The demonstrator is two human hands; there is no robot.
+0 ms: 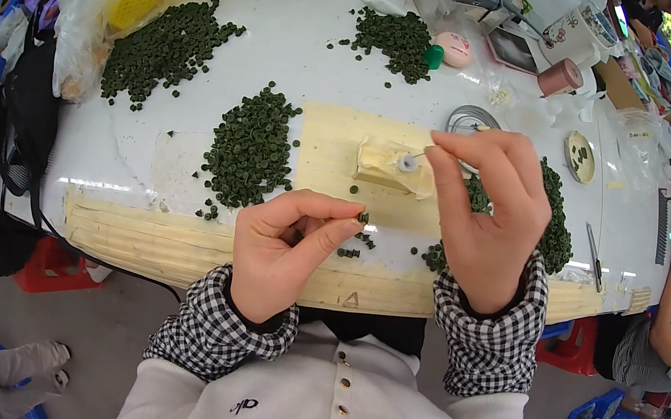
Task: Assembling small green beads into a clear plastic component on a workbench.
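Observation:
My left hand (279,249) is closed in a pinch on a small dark green round piece (364,217), held just above the front of the work area. Thumb and forefinger of my right hand (497,211) pinch a thin stick-like tool, whose far end meets a small white round piece (407,163). That white piece sits on a block wrapped in cream tape (374,171), lying on a cream sheet (326,136). A few green pieces (348,253) lie below my left fingertips. Behind my right hand, part of another green pile (556,230) is hidden.
Heaps of green pieces (250,145) lie left of the block, at the far left (167,45) and at the back (397,41). Tweezers (593,255) and a shallow dish (579,156) lie to the right. A coil of wire (473,119), a thread spool (561,77) and a mug (577,37) stand farther back.

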